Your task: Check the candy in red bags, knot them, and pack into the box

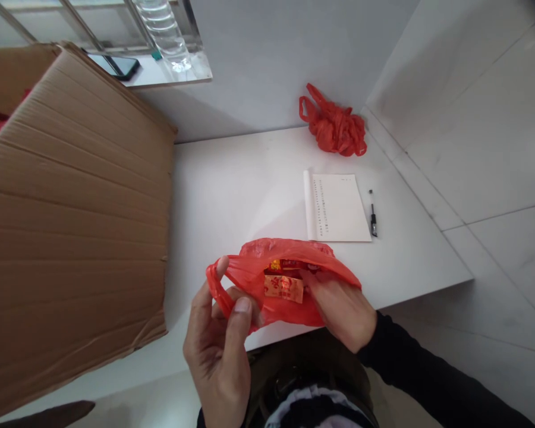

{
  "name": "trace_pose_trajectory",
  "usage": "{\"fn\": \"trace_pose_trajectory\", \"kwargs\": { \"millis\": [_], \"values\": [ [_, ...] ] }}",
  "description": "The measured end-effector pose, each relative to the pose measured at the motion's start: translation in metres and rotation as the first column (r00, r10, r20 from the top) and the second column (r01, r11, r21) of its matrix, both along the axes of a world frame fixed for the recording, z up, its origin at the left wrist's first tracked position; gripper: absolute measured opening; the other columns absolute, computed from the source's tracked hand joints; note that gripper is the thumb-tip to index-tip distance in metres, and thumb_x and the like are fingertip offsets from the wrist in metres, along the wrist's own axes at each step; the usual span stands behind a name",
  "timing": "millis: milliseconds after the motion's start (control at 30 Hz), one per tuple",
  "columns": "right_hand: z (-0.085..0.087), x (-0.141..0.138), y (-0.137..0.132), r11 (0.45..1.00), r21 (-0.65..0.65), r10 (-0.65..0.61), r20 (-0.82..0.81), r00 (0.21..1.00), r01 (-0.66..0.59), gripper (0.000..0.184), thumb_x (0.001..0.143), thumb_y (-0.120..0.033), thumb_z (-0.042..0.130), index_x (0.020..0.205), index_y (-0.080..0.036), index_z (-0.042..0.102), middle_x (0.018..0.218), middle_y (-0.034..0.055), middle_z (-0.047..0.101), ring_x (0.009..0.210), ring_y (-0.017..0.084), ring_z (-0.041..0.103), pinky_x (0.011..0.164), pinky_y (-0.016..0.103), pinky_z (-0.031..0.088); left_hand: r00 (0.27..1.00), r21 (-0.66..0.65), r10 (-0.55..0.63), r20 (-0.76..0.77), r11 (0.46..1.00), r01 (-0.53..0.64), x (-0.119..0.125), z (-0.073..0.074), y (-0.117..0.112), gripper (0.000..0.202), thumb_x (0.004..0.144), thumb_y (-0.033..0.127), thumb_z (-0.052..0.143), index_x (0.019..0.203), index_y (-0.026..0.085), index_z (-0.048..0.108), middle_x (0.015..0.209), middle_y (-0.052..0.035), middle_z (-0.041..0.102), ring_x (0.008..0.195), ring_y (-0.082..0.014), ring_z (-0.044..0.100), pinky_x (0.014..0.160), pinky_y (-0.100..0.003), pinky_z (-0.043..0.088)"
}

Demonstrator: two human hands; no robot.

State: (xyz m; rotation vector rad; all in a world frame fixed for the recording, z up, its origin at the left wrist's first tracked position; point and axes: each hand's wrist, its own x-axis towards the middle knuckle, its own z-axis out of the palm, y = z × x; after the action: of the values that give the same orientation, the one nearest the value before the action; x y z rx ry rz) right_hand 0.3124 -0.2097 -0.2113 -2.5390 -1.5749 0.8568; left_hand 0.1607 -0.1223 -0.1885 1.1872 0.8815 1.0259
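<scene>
A red plastic bag (254, 270) hangs open above the near edge of the white table (232, 190). My left hand (218, 345) pinches the bag's left handle between thumb and fingers. My right hand (341, 312) is closed on the bag's right side, with its fingers tucked into the mouth. Inside the bag lies a small red and gold packet (283, 288), with more red packaging behind it.
A large cardboard box (71, 214) fills the left of the table. A sheet of paper (336, 207) and a black pen (373, 221) lie at the right, a bundle of red bags (334, 125) behind them. A phone (120, 65) and clear bottle (164, 30) sit on the sill.
</scene>
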Motion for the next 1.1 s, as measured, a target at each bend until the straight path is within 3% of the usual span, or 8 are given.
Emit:
{"fn": "trace_pose_trajectory", "kwargs": {
  "millis": [133, 267, 433, 500, 733, 867, 1000, 1100],
  "values": [
    [0.004, -0.003, 0.006, 0.996, -0.071, 0.056, -0.042, 0.998, -0.059, 0.055, 0.093, -0.007, 0.043, 0.147, -0.019, 0.051, 0.13, 0.0167, 0.067, 0.117, 0.034, 0.066, 0.098, 0.049, 0.056, 1.0, 0.022, 0.005, -0.005, 1.0, -0.005, 0.0, 0.0, 0.0, 0.049, 0.095, 0.023, 0.066, 0.143, 0.03, 0.06, 0.072, 0.0032, 0.06, 0.064, -0.0106, 0.053, 0.077, -0.028, 0.058],
    [0.004, -0.004, 0.01, 0.991, -0.076, 0.104, -0.078, 0.992, -0.11, 0.054, 0.093, -0.006, 0.041, 0.144, -0.02, 0.055, 0.125, 0.0155, 0.069, 0.116, 0.034, 0.067, 0.095, 0.049, 0.057, 1.0, 0.007, 0.016, -0.014, 1.0, -0.015, 0.0, 0.0, 0.001, 0.045, 0.093, 0.024, 0.069, 0.138, 0.03, 0.065, 0.079, 0.0016, 0.064, 0.068, -0.0108, 0.057, 0.076, -0.027, 0.058],
    [0.0, 0.003, 0.015, 0.991, -0.111, 0.073, 0.0, 0.997, -0.072, 0.064, 0.097, -0.009, 0.037, 0.16, -0.014, 0.03, 0.138, 0.0211, 0.063, 0.126, 0.034, 0.062, 0.103, 0.049, 0.052, 1.0, 0.034, 0.008, -0.011, 0.999, -0.007, 0.0, 0.001, 0.001, 0.046, 0.094, 0.024, 0.068, 0.14, 0.03, 0.063, 0.081, 0.0013, 0.066, 0.066, -0.0102, 0.057, 0.076, -0.027, 0.058],
    [-0.004, 0.005, 0.018, 0.992, -0.107, 0.076, 0.021, 0.997, -0.074, 0.063, 0.099, -0.011, 0.037, 0.161, -0.013, 0.028, 0.137, 0.0211, 0.063, 0.128, 0.034, 0.06, 0.106, 0.048, 0.049, 1.0, 0.026, 0.009, -0.014, 1.0, -0.009, 0.0, 0.002, 0.001, 0.046, 0.094, 0.024, 0.069, 0.139, 0.03, 0.064, 0.086, -0.0002, 0.068, 0.07, -0.0112, 0.059, 0.076, -0.028, 0.058],
    [-0.008, -0.002, 0.03, 0.995, -0.04, 0.096, 0.033, 0.995, -0.095, 0.062, 0.097, -0.013, 0.039, 0.159, -0.023, 0.034, 0.103, 0.0117, 0.076, 0.094, 0.03, 0.073, 0.078, 0.041, 0.056, 1.0, 0.024, 0.011, -0.004, 1.0, -0.011, 0.002, 0.002, -0.001, 0.047, 0.094, 0.023, 0.068, 0.14, 0.03, 0.063, 0.08, 0.0013, 0.065, 0.067, -0.0107, 0.056, 0.074, -0.026, 0.057],
    [-0.006, -0.005, 0.032, 0.987, -0.03, 0.155, 0.005, 0.988, -0.155, 0.06, 0.098, -0.014, 0.039, 0.157, -0.025, 0.037, 0.099, 0.0107, 0.076, 0.09, 0.029, 0.073, 0.074, 0.039, 0.054, 1.0, 0.029, 0.006, -0.016, 1.0, -0.006, 0.0, 0.001, 0.0, 0.05, 0.095, 0.023, 0.067, 0.143, 0.03, 0.06, 0.08, 0.0013, 0.064, 0.066, -0.0108, 0.055, 0.075, -0.027, 0.057],
    [-0.005, 0.002, 0.026, 0.997, -0.043, 0.069, 0.031, 0.997, -0.068, 0.055, 0.099, -0.015, 0.037, 0.154, -0.017, 0.04, 0.106, 0.0146, 0.075, 0.102, 0.03, 0.07, 0.09, 0.043, 0.054, 1.0, 0.04, 0.018, -0.009, 0.999, -0.017, -0.002, 0.001, 0.002, 0.05, 0.095, 0.022, 0.067, 0.144, 0.029, 0.06, 0.071, 0.0038, 0.058, 0.064, -0.0105, 0.053, 0.078, -0.029, 0.058],
    [-0.006, 0.009, 0.018, 0.998, -0.005, 0.061, 0.007, 0.998, -0.061, 0.051, 0.102, -0.019, 0.037, 0.152, -0.014, 0.043, 0.122, 0.0181, 0.071, 0.12, 0.029, 0.063, 0.108, 0.044, 0.045, 1.0, 0.03, 0.006, -0.008, 1.0, -0.005, -0.001, 0.0, 0.002, 0.049, 0.094, 0.023, 0.068, 0.142, 0.03, 0.061, 0.074, 0.0032, 0.061, 0.066, -0.0103, 0.055, 0.078, -0.028, 0.057]
  ]
}}
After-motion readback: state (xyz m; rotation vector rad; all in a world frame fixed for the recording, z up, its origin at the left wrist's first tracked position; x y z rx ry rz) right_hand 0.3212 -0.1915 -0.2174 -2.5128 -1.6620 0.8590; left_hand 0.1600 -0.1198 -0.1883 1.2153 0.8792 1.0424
